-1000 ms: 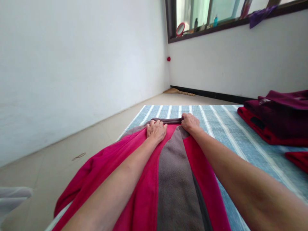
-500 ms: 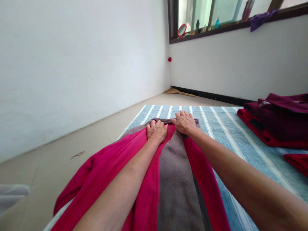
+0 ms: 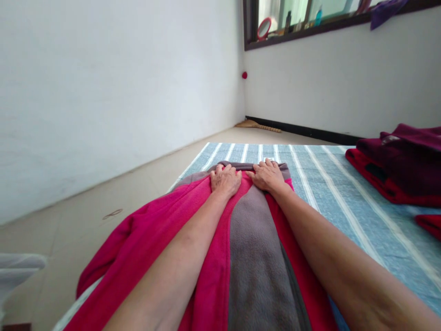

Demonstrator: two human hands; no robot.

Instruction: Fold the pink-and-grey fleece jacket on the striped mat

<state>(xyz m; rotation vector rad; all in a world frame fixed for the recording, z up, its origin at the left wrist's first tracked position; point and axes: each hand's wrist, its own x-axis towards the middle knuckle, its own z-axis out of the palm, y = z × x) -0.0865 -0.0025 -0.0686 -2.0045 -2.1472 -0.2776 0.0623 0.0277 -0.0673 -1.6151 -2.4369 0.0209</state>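
A pink fleece jacket (image 3: 212, 257) with a grey panel (image 3: 260, 257) lies spread out in front of me, its grey collar (image 3: 246, 166) at the far end. My left hand (image 3: 225, 180) rests palm down on the pink cloth just below the collar, fingers slightly bent and apart. Beside it, my right hand (image 3: 268, 175) lies on the upper edge of the grey panel, fingertips on the collar and thumb pointing toward the left hand. Neither hand lifts the cloth. One pink sleeve (image 3: 106, 250) hangs toward the left edge of the bed.
The jacket lies on a blue-and-white striped bedsheet (image 3: 330, 184). Folded maroon and red clothes (image 3: 403, 170) are stacked at right, near another red piece (image 3: 430, 225). A broom (image 3: 258, 124) lies on the floor by the corner. The window sill holds a round mirror (image 3: 264, 29) and bottles.
My right hand has slid slightly and settled lower onto the collar edge, level with the left. The left hand stays on the cloth. The camera view has tilted down a little.
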